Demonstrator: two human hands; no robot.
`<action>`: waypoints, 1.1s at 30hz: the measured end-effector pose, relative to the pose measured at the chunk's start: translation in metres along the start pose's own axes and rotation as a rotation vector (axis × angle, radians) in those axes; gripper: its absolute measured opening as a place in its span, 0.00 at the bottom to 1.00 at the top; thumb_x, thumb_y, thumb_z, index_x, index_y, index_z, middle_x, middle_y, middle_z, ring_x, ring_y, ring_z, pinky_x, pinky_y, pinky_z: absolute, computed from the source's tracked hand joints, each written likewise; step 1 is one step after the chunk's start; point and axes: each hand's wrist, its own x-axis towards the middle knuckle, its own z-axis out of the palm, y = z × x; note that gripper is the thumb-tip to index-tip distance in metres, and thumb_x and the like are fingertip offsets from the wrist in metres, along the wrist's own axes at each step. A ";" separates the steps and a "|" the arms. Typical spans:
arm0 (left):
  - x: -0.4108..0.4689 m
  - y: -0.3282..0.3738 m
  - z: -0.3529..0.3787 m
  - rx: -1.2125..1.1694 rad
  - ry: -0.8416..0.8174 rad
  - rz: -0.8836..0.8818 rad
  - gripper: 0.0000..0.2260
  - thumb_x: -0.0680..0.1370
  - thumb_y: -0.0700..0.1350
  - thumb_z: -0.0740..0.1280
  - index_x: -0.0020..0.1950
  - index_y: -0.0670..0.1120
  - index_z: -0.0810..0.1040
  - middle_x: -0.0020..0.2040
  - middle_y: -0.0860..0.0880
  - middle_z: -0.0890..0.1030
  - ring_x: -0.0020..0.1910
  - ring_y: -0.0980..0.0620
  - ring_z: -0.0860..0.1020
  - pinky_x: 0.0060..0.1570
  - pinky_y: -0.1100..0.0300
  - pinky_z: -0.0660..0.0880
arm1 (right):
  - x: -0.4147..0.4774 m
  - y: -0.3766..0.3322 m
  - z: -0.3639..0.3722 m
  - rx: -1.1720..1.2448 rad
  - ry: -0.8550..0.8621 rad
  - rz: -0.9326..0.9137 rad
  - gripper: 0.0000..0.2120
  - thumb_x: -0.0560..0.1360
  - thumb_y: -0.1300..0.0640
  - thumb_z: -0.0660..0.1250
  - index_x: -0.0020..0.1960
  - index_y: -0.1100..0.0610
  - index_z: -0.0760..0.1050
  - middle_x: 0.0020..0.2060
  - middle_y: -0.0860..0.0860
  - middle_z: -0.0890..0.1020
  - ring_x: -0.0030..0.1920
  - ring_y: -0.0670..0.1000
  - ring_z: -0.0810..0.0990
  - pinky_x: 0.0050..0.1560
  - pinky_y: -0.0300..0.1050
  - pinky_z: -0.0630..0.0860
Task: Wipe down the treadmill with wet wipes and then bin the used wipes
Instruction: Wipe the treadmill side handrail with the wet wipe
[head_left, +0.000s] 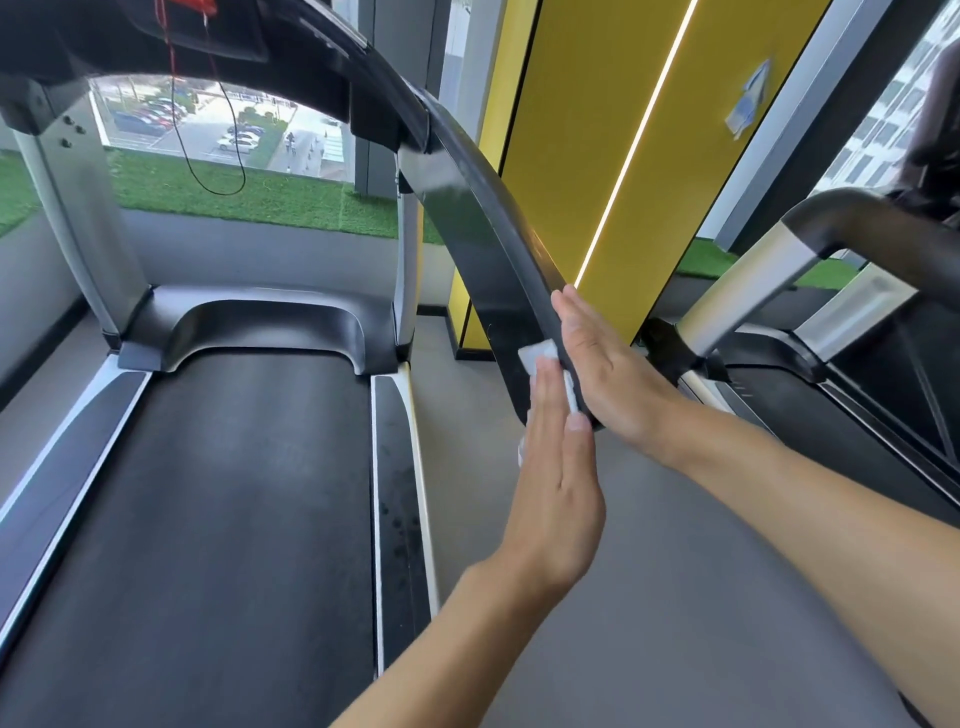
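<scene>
Currently: treadmill (234, 519) rigid, heavy; handrail (483, 223) at our 1 o'clock. Left hand (556, 483), fingers straight, presses wipe (537, 356) on rail's end; right hand (608, 374) flat opposite, gripping nothing. We judge wipe limp, damp: press flat.

A white wet wipe (537, 356) is pressed flat against the black curved handrail (488, 234) of the treadmill (234, 493), near its lower end, partly covered by the left hand (556, 493).
</scene>
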 end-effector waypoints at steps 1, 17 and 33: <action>0.006 0.002 0.000 0.002 0.019 0.025 0.24 0.85 0.53 0.42 0.81 0.53 0.40 0.79 0.62 0.39 0.76 0.67 0.39 0.79 0.51 0.45 | 0.000 0.000 0.000 0.011 0.000 0.003 0.24 0.85 0.45 0.44 0.80 0.46 0.52 0.79 0.37 0.50 0.76 0.34 0.47 0.74 0.33 0.45; 0.003 -0.038 -0.001 -0.092 0.256 -0.178 0.18 0.86 0.44 0.52 0.75 0.48 0.68 0.73 0.53 0.70 0.62 0.64 0.72 0.64 0.64 0.67 | -0.003 0.000 -0.001 -0.050 -0.009 -0.016 0.24 0.85 0.46 0.44 0.80 0.47 0.51 0.79 0.37 0.49 0.76 0.35 0.47 0.70 0.30 0.44; 0.076 -0.015 -0.029 -0.257 0.559 -0.293 0.12 0.77 0.38 0.67 0.37 0.50 0.85 0.39 0.45 0.85 0.37 0.50 0.80 0.40 0.52 0.78 | 0.000 0.004 -0.001 -0.078 -0.003 -0.038 0.24 0.85 0.46 0.45 0.80 0.46 0.50 0.79 0.38 0.48 0.77 0.37 0.46 0.78 0.40 0.45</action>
